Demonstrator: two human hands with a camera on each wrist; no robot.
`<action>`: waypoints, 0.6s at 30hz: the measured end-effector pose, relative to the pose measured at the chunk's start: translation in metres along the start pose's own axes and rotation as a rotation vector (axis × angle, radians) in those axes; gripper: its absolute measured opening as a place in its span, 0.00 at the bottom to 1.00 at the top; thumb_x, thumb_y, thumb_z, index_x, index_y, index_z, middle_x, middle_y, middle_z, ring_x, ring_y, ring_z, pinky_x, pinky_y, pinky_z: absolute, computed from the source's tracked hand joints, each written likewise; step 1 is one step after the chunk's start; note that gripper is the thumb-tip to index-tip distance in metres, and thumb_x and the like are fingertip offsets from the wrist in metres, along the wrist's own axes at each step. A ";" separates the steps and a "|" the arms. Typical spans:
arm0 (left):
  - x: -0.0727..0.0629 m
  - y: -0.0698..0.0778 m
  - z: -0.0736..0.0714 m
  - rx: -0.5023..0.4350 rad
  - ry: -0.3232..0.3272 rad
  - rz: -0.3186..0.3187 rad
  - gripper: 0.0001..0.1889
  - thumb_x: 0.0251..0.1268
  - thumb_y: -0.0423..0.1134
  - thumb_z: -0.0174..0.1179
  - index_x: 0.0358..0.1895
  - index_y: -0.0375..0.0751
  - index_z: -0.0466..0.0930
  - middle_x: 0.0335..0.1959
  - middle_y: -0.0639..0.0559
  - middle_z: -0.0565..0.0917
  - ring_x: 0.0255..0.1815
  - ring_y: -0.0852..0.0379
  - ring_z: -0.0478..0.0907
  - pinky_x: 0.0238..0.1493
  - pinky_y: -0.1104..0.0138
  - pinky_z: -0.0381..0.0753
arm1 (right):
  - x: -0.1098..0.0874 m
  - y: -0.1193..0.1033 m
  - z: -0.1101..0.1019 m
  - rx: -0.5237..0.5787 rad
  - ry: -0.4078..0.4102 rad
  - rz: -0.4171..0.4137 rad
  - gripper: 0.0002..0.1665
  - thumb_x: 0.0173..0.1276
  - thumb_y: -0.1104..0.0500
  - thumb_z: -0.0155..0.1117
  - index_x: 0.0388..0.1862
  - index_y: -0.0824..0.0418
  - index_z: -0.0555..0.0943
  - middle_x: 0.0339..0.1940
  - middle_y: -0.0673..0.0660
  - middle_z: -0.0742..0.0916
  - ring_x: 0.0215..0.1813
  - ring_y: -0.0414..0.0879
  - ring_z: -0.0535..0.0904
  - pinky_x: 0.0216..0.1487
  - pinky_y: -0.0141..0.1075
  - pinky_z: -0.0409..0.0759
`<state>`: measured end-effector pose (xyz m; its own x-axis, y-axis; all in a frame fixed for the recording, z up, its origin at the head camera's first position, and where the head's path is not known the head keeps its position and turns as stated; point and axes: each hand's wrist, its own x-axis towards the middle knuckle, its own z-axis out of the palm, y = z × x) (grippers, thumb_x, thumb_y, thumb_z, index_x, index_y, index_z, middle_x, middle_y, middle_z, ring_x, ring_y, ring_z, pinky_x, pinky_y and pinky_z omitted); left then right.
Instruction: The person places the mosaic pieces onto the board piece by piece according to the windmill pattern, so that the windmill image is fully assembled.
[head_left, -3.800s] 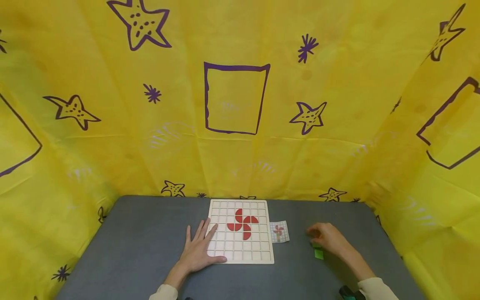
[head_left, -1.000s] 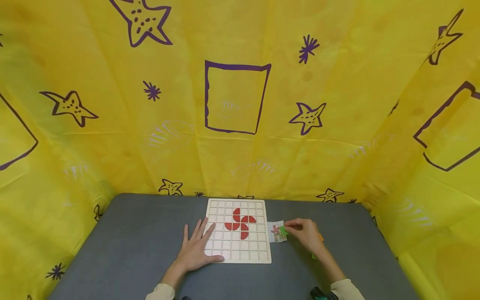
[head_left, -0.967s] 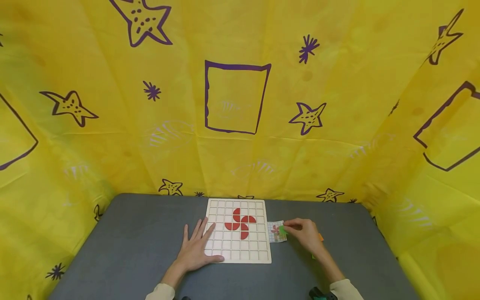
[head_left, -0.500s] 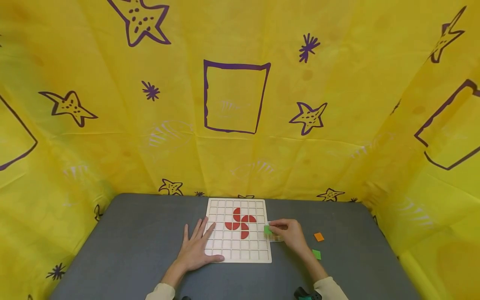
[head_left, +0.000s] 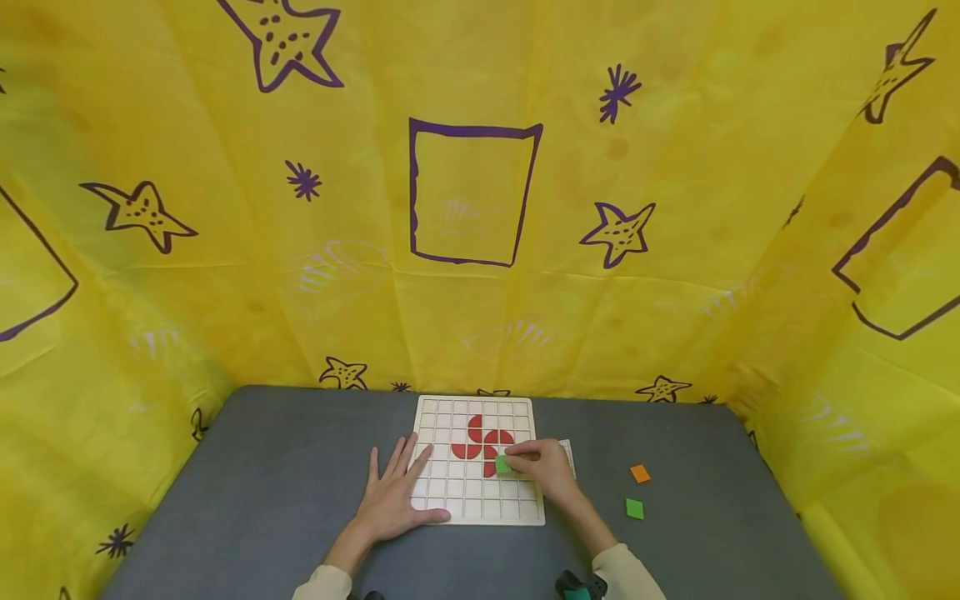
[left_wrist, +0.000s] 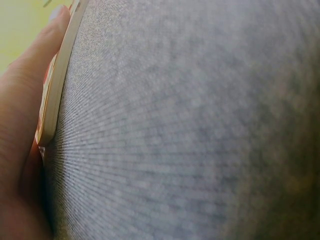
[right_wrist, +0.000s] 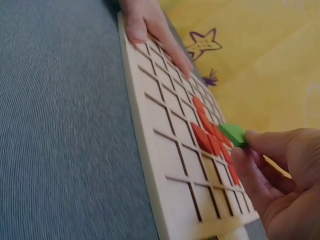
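Observation:
A pale wooden grid board lies on the table with red quarter-round pieces arranged as a pinwheel in its cells. My left hand rests spread along the board's left edge, its thumb near the bottom corner. Between right thumb and fingertips I pinch a green square tile. My right hand holds that tile above the board, by the pinwheel's lower right; in the head view the tile overlaps the lowest red piece. The left wrist view catches the board's edge beside my thumb.
On the grey table, right of the board, lie an orange square tile and another green tile. A small printed card by the board's right side is mostly hidden behind my right hand. A yellow patterned cloth surrounds the table.
My right hand has gone from the loose tiles at the right, leftward past the card, to over the board with a green tile. The orange tile is uncovered. My left hand stays put.

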<state>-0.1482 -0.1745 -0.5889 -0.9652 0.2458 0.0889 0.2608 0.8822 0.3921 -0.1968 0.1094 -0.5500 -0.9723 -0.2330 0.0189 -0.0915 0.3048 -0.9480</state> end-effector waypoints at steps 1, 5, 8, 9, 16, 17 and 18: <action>0.000 0.000 -0.001 0.002 -0.013 -0.008 0.60 0.40 0.81 0.59 0.76 0.47 0.59 0.80 0.42 0.49 0.79 0.39 0.44 0.69 0.34 0.29 | 0.001 0.000 0.003 0.005 -0.004 -0.014 0.10 0.61 0.63 0.72 0.38 0.71 0.87 0.35 0.62 0.89 0.34 0.45 0.86 0.35 0.33 0.84; 0.001 0.002 -0.002 0.014 -0.049 -0.035 0.60 0.41 0.81 0.58 0.77 0.49 0.58 0.80 0.43 0.47 0.79 0.40 0.43 0.69 0.35 0.28 | 0.002 -0.001 0.014 -0.034 0.009 -0.040 0.09 0.60 0.62 0.73 0.36 0.68 0.89 0.34 0.60 0.90 0.34 0.43 0.86 0.33 0.30 0.81; 0.002 0.002 -0.003 0.018 -0.053 -0.042 0.60 0.40 0.82 0.57 0.76 0.49 0.59 0.80 0.43 0.48 0.79 0.40 0.43 0.69 0.35 0.28 | 0.001 -0.002 0.023 -0.069 0.019 -0.011 0.08 0.60 0.61 0.73 0.35 0.65 0.89 0.33 0.58 0.90 0.33 0.41 0.86 0.32 0.30 0.81; 0.002 0.002 -0.003 0.019 -0.054 -0.045 0.60 0.40 0.82 0.57 0.76 0.49 0.59 0.80 0.43 0.48 0.79 0.40 0.43 0.69 0.35 0.28 | 0.002 -0.002 0.026 -0.069 0.020 -0.002 0.07 0.60 0.62 0.73 0.35 0.65 0.89 0.33 0.58 0.90 0.33 0.41 0.86 0.32 0.30 0.81; 0.001 0.002 -0.003 0.013 -0.059 -0.054 0.60 0.40 0.82 0.57 0.77 0.49 0.58 0.80 0.44 0.47 0.79 0.40 0.42 0.70 0.35 0.27 | 0.007 -0.003 0.040 0.064 0.022 0.071 0.08 0.59 0.66 0.72 0.35 0.72 0.87 0.33 0.63 0.89 0.33 0.49 0.87 0.34 0.35 0.85; 0.001 0.003 -0.003 0.011 -0.059 -0.054 0.60 0.40 0.82 0.58 0.77 0.49 0.58 0.80 0.43 0.47 0.79 0.40 0.42 0.70 0.35 0.27 | 0.007 -0.003 0.041 0.071 0.024 0.077 0.08 0.59 0.67 0.72 0.35 0.72 0.87 0.32 0.63 0.89 0.33 0.50 0.88 0.33 0.36 0.85; 0.001 0.003 -0.003 0.010 -0.060 -0.054 0.60 0.40 0.82 0.58 0.77 0.49 0.58 0.80 0.43 0.47 0.79 0.40 0.42 0.70 0.35 0.27 | 0.008 -0.004 0.042 0.071 0.026 0.085 0.07 0.59 0.67 0.72 0.35 0.72 0.87 0.32 0.62 0.89 0.32 0.49 0.88 0.33 0.36 0.85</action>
<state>-0.1489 -0.1732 -0.5849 -0.9751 0.2212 0.0131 0.2090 0.8986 0.3859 -0.1951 0.0681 -0.5597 -0.9812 -0.1848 -0.0552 0.0061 0.2565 -0.9665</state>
